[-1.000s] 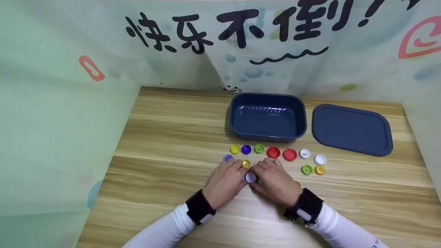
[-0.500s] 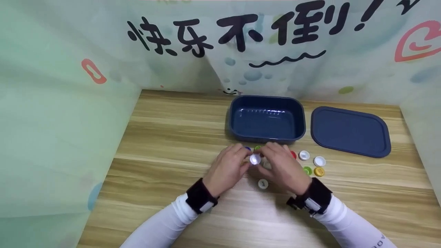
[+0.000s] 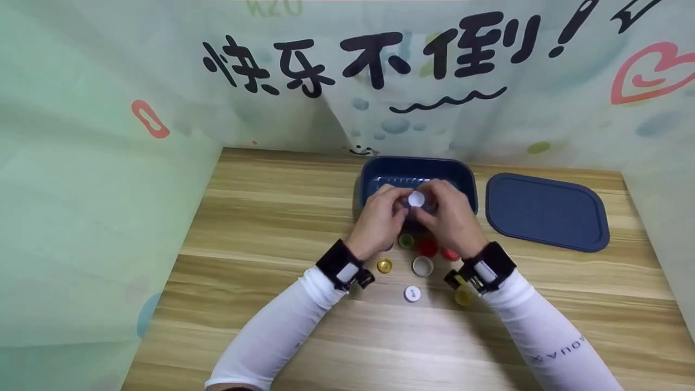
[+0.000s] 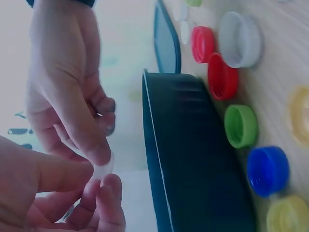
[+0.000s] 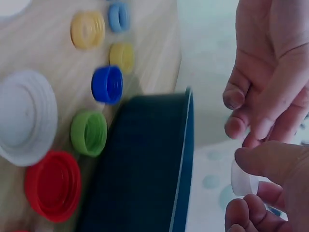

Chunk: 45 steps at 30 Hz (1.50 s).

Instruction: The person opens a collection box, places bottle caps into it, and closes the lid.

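A small white bottle cap (image 3: pixel 416 199) is held up between both hands, above the near part of the navy box (image 3: pixel 473 187). The right hand (image 3: pixel 449 214) pinches it between thumb and fingers, which the right wrist view also shows on the cap (image 5: pixel 243 180). From the other side the left hand (image 3: pixel 382 217) has thumb and fingertips at the cap's edge, seen close in the left wrist view. Below the hands lie a green cap (image 3: pixel 406 240), a red cap (image 3: pixel 428 247), a large white cap (image 3: pixel 422 266), a gold cap (image 3: pixel 384 265) and a white cap with a mark (image 3: pixel 412 294).
A navy lid (image 3: pixel 548 212) lies right of the box. Blue (image 4: pixel 268 170) and yellow (image 4: pixel 288 215) caps stand along the box's near side. Another yellow cap (image 3: pixel 462 296) sits by the right wrist strap (image 3: pixel 491 266). Printed cloth (image 3: pixel 304 122) hangs behind.
Both hands have lifted away from the rows of caps and moved forward over the box, carrying the white bottle cap. Caps that were under the hands now show.
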Each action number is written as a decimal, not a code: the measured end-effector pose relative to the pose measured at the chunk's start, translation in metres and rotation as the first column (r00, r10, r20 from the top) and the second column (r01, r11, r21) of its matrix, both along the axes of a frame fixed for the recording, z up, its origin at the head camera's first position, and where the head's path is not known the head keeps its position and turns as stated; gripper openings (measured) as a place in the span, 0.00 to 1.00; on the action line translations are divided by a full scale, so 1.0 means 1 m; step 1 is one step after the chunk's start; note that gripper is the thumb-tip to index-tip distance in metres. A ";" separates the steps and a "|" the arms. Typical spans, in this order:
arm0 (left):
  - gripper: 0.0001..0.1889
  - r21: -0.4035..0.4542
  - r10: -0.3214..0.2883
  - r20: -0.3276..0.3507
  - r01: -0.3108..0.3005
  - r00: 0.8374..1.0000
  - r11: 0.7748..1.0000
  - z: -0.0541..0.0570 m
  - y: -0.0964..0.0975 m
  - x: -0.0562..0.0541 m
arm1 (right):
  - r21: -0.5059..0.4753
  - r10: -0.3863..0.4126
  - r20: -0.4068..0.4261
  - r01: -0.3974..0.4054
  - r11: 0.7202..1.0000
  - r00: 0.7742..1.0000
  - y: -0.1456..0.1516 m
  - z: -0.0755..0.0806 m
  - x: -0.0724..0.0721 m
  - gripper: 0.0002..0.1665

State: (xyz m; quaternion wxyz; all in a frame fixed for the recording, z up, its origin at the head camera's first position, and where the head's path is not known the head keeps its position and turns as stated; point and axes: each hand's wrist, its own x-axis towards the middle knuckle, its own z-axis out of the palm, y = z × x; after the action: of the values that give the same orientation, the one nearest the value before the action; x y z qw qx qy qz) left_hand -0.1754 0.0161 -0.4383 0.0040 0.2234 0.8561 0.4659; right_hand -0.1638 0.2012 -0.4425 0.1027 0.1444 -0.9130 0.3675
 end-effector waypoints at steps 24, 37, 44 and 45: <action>0.22 0.082 -0.008 0.079 0.002 0.997 0.997 -0.020 -0.005 -0.008 | 0.033 0.005 0.132 -0.010 0.999 0.991 0.013 -0.010 0.001 0.26; 0.19 -0.285 -0.172 -0.146 0.125 0.974 0.950 -0.037 -0.013 0.042 | 0.246 0.102 0.063 -0.114 0.962 0.993 0.022 -0.022 0.060 0.14; 0.19 -0.518 -0.242 -0.185 0.115 0.952 0.847 -0.053 -0.002 0.051 | 0.360 0.072 0.071 -0.092 0.928 0.995 0.027 -0.044 0.080 0.21; 0.19 -0.536 -0.250 -0.185 0.116 0.950 0.836 -0.055 0.001 0.052 | 0.368 0.066 0.070 -0.087 0.926 0.995 0.027 -0.046 0.082 0.21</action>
State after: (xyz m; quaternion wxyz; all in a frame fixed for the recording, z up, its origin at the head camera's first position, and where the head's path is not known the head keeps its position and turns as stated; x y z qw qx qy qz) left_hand -0.1233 0.0169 -0.4931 0.0021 0.3516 0.9179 0.1840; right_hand -0.0821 0.2286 -0.4888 0.0332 0.1863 -0.9621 0.1961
